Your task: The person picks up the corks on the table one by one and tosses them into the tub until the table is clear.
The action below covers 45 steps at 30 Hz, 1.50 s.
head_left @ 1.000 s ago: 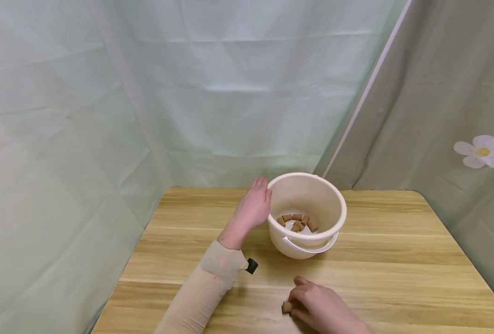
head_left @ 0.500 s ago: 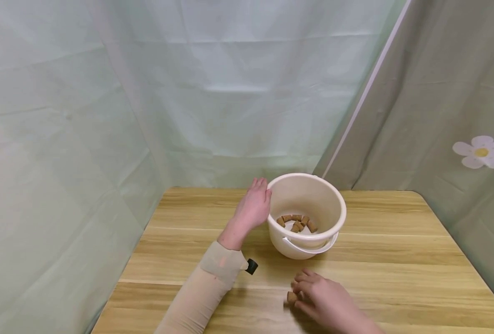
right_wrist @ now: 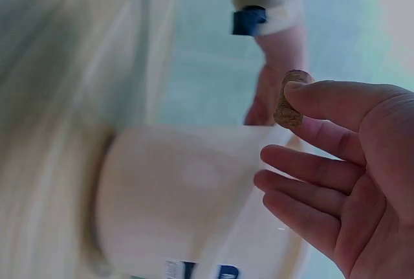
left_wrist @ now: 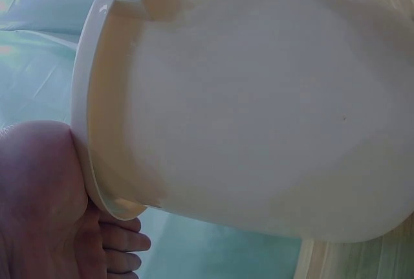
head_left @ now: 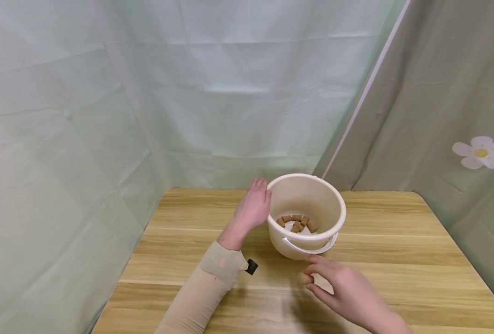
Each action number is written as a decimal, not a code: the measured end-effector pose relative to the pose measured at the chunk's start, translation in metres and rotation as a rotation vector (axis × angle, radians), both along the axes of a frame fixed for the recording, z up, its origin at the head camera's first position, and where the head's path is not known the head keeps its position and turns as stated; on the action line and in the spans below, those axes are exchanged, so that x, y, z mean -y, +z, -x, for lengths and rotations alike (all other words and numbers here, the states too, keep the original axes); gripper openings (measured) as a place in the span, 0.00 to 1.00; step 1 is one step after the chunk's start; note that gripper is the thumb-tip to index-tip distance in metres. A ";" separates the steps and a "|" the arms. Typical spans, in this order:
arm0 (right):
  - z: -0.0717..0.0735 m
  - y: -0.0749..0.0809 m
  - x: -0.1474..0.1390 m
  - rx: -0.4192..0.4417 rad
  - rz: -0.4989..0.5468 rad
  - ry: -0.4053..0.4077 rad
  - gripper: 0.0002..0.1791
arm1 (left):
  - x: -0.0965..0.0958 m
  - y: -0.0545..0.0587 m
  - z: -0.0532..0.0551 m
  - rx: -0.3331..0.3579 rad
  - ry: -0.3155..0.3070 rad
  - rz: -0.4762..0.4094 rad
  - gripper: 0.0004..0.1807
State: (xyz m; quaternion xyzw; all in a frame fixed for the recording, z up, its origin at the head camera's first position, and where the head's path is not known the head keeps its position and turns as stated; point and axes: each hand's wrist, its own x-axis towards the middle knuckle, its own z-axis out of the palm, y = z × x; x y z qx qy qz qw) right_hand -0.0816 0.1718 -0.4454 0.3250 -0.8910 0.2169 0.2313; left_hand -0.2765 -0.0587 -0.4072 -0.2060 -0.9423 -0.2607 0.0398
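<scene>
A cream bucket (head_left: 278, 243) stands on the wooden table, its white handle (head_left: 309, 251) hanging down at the front. Several brown corks (head_left: 297, 226) lie on its floor. My left hand (head_left: 253, 206) rests against the left side of the rim; in the left wrist view its fingers (left_wrist: 123, 240) extend fairly straight past the rim. Between thumb and index finger, my right hand (head_left: 347, 290) pinches a cork (right_wrist: 292, 98) above the table, in front of the bucket. The right hand's other fingers are loosely bent and hold nothing.
The wooden tabletop (head_left: 397, 273) extends to both sides of the bucket. Pale green fabric (head_left: 230, 116) hangs behind and at the left, and grey-green fabric with white flowers (head_left: 481, 152) at the right. A black piece (head_left: 251, 266) sticks out from the left wrist band.
My right hand has lifted the cork off the table and carried it forward and slightly right, nearer the bucket. The left hand and bucket have stayed in place.
</scene>
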 end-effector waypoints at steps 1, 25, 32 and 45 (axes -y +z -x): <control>0.000 0.004 -0.001 -0.007 0.007 0.000 0.13 | 0.000 0.000 0.000 0.001 0.001 0.000 0.31; 0.027 0.049 -0.024 -0.109 0.087 -0.073 0.16 | 0.000 0.000 0.002 -0.029 -0.010 0.001 0.30; 0.043 0.052 -0.024 -0.088 0.092 -0.126 0.16 | 0.000 0.000 0.003 -0.021 -0.008 0.006 0.30; 0.076 0.059 -0.025 0.073 0.075 -0.238 0.09 | -0.003 -0.002 0.001 -0.012 -0.005 0.002 0.30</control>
